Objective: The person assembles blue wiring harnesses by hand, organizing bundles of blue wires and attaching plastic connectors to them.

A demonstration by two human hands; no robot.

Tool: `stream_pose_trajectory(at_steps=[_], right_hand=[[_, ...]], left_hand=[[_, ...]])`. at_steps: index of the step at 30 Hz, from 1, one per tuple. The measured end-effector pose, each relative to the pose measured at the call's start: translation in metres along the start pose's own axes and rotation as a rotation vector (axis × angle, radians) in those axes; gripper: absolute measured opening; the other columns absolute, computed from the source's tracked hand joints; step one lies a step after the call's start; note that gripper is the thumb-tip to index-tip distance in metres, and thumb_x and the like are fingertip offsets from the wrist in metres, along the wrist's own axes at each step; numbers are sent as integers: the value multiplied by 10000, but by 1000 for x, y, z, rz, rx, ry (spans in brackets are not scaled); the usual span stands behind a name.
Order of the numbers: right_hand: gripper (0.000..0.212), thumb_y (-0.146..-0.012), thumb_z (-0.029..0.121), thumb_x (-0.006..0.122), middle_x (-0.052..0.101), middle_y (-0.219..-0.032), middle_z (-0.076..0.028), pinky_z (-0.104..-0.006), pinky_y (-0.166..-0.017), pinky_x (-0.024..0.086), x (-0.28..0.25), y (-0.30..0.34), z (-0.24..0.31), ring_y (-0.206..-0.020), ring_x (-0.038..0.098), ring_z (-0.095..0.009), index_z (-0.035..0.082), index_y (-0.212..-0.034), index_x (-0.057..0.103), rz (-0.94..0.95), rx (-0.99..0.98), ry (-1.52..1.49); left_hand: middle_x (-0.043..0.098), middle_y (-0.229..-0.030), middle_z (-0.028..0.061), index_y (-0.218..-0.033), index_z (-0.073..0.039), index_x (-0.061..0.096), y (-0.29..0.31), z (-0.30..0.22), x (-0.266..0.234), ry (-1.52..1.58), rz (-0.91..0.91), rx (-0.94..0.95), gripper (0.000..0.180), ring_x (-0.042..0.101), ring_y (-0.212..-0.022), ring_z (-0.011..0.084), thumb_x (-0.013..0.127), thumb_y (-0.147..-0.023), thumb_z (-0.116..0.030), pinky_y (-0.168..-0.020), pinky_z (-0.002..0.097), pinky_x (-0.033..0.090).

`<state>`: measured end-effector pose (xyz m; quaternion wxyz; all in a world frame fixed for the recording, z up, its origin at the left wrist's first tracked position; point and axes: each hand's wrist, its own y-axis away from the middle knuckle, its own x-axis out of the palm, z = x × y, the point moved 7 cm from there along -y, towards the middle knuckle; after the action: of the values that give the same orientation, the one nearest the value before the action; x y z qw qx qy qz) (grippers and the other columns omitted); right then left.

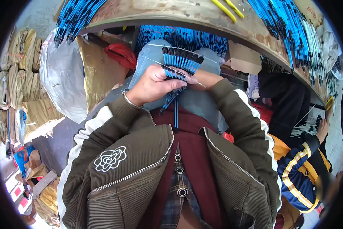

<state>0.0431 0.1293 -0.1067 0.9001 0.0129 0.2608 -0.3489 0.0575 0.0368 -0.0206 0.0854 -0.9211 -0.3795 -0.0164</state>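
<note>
Above my lap, a fan of thin blue rods with black ends (182, 63) is held between both hands. My left hand (156, 84) grips the rods from the left, its thumb lying across them. From the right, my right hand (204, 79) closes round the same bunch, its fingers mostly hidden behind the rods. Two thin pale wires cross the fan, an upper wire (156, 45) near the black ends and a lower wire (153, 60) by my left fingers. A few blue rods (176, 114) hang down toward my jacket.
Bundles of blue rods (80, 17) and yellow tool handles (227, 9) lie on the curved wooden table (160, 13). A red plastic bag (121, 54) and sacks (99, 72) are at left. At right sits another person, a striped sleeve (299, 191) showing. A cardboard box (245, 57) stands beneath the table.
</note>
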Motion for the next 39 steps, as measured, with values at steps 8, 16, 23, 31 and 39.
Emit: stream_pose_trajectory(at_steps=[8, 16, 23, 31, 39], right_hand=[[554, -731, -9, 605, 525, -1133, -110, -337, -937, 375, -57, 20, 74, -1066, 481, -178, 7, -1244, 397, -129, 82, -428], [555, -712, 144, 708, 607, -858, -133, -315, -617, 519, -46, 10, 60, -720, 646, -221, -9, -1153, 406, -935, 263, -18], [602, -681, 140, 748, 622, -843, -158, -329, -593, 518, -43, -5, 88, -712, 657, -270, -10, -1151, 404, -960, 204, 139], [524, -686, 119, 754, 639, -825, -161, -345, -588, 517, -41, -11, 91, -682, 657, -289, 3, -1090, 442, -995, 179, 240], [372, -748, 118, 723, 654, -877, -131, -322, -651, 506, -47, -23, 80, -726, 656, -228, 10, -1042, 523, -995, 207, 26]], left_hand=[[661, -955, 55, -1024, -2, 631, -25, -1, -4, 183, -102, -158, 192, 605, -881, 110, 579, -839, 4, -797, 250, 479], [644, -954, 58, -1061, -12, 601, -34, 7, -11, 348, -222, -258, 229, 598, -870, 105, 598, -832, -1, -790, 245, 481], [628, -984, 59, -1129, -2, 543, -9, 2, -22, 311, -260, -57, 329, 593, -881, 100, 636, -815, -28, -793, 253, 481], [622, -908, 49, -1124, 35, 528, -10, -32, -66, -293, -487, 54, 332, 586, -814, 82, 633, -830, -75, -724, 236, 480], [633, -866, 43, -1043, 38, 580, -30, -22, -67, 52, -401, -59, 234, 581, -699, 70, 605, -850, -92, -639, 217, 475]])
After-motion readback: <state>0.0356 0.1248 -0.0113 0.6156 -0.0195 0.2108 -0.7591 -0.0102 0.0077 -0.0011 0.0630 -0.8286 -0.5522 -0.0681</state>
